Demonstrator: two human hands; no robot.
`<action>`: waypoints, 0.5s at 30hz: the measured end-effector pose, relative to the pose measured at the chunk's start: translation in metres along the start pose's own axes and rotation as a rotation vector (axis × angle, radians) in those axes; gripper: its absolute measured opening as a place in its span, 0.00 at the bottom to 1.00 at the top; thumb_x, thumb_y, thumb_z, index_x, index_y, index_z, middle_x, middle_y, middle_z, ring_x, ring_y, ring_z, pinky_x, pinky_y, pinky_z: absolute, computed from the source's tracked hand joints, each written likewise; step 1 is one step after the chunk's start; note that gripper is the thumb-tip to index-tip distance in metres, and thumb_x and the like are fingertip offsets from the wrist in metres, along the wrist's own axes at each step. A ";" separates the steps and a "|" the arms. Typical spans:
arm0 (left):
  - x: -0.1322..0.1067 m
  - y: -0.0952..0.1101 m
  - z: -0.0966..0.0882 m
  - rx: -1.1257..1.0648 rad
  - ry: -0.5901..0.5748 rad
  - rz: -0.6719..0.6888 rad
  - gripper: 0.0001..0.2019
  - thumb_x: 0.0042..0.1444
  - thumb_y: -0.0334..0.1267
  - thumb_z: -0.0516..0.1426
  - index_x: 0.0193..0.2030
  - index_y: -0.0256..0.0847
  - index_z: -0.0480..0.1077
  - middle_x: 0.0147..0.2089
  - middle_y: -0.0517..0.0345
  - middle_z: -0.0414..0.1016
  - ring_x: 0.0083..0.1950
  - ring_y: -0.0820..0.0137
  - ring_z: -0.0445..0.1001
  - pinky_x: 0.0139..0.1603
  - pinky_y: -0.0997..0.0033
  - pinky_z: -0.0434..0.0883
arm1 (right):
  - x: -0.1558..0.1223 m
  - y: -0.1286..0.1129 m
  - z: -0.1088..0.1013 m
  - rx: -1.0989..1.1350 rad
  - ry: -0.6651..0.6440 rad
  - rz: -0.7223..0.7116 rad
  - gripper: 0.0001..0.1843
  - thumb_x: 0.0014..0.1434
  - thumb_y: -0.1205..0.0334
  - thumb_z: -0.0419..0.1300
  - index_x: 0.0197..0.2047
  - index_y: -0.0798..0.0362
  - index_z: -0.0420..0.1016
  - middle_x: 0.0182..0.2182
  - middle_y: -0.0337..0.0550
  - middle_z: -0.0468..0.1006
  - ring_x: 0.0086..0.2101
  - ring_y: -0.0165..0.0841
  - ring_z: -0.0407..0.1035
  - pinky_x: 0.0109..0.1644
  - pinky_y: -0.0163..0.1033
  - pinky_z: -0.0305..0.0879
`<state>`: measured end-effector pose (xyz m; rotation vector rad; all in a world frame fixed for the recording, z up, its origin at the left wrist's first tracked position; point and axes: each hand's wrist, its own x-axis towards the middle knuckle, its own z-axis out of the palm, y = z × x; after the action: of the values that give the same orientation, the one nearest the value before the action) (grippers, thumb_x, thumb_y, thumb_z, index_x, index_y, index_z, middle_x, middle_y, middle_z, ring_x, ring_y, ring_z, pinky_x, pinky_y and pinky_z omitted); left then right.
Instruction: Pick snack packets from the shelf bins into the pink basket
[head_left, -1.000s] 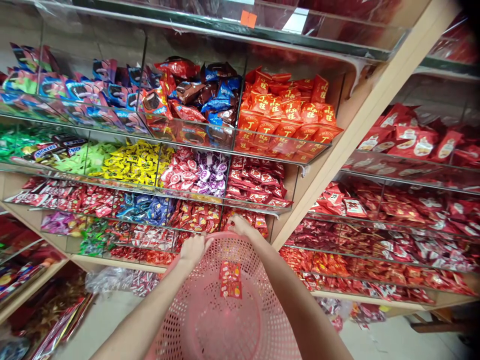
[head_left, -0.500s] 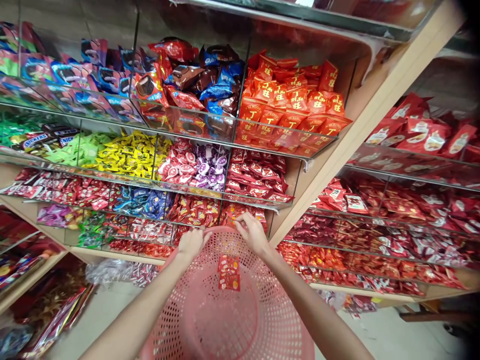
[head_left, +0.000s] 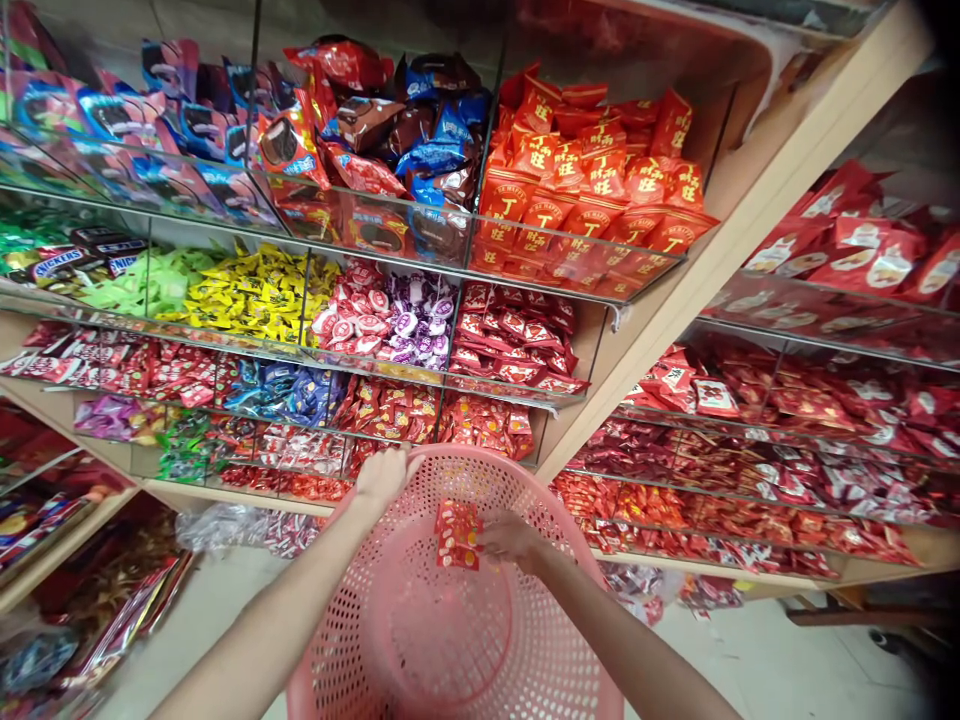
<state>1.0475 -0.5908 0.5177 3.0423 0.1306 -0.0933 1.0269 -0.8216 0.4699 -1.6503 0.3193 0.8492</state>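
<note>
A pink perforated plastic basket (head_left: 442,650) is tilted toward me below the candy shelves. My left hand (head_left: 384,478) is closed over its upper left rim. Inside the basket, my right hand (head_left: 514,540) has its fingers together at the right edge of some small red candy packets (head_left: 457,535). The packets show pale and yellow patches and lie against the basket's far inner side. The fingertips partly hide where they meet the packets.
A tiered candy shelf (head_left: 622,375) with clear dividers rises ahead. Orange-red packets (head_left: 589,190), yellow candies (head_left: 251,295) and purple candies (head_left: 424,318) fill its compartments. Plastic bags (head_left: 221,527) rest on the floor at left, beneath the shelf.
My right hand has moved from the basket's far rim, by the lower shelf, down inside to the red packets. My left hand stays on the rim.
</note>
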 end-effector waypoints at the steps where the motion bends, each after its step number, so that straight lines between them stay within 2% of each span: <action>1: 0.000 0.001 -0.001 -0.004 -0.017 -0.009 0.29 0.61 0.53 0.37 0.52 0.35 0.66 0.39 0.39 0.76 0.44 0.56 0.75 0.42 0.62 0.68 | 0.000 0.002 0.000 -0.018 -0.025 0.002 0.19 0.34 0.68 0.67 0.32 0.53 0.68 0.20 0.35 0.73 0.22 0.28 0.68 0.28 0.32 0.60; 5: -0.001 0.002 -0.005 -0.009 -0.043 -0.027 0.28 0.61 0.52 0.38 0.53 0.35 0.66 0.41 0.39 0.76 0.46 0.57 0.74 0.45 0.62 0.67 | 0.004 0.008 -0.001 -0.084 -0.103 -0.030 0.13 0.35 0.67 0.65 0.29 0.53 0.72 0.23 0.37 0.76 0.21 0.26 0.66 0.25 0.30 0.57; 9: -0.002 0.002 -0.005 -0.008 -0.032 -0.010 0.28 0.61 0.53 0.37 0.53 0.35 0.66 0.40 0.38 0.76 0.45 0.57 0.75 0.44 0.61 0.68 | 0.011 0.014 -0.001 -0.137 -0.115 -0.069 0.08 0.38 0.67 0.61 0.27 0.50 0.73 0.22 0.36 0.75 0.22 0.27 0.67 0.26 0.30 0.57; 12: -0.001 0.002 -0.006 -0.004 -0.034 -0.014 0.28 0.61 0.52 0.38 0.53 0.35 0.66 0.41 0.38 0.76 0.46 0.57 0.74 0.45 0.61 0.68 | 0.016 0.018 0.001 -0.202 -0.091 -0.103 0.06 0.39 0.69 0.59 0.24 0.51 0.74 0.18 0.36 0.73 0.20 0.27 0.66 0.25 0.31 0.58; 15: -0.001 0.003 -0.006 0.004 -0.040 -0.023 0.28 0.61 0.52 0.38 0.52 0.35 0.67 0.42 0.37 0.76 0.46 0.56 0.74 0.45 0.61 0.68 | 0.019 0.022 0.003 -0.293 0.012 -0.161 0.04 0.39 0.70 0.59 0.20 0.53 0.72 0.14 0.35 0.69 0.17 0.28 0.62 0.23 0.32 0.56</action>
<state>1.0467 -0.5930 0.5245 3.0413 0.1625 -0.1566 1.0252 -0.8201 0.4411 -1.9244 0.0698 0.7914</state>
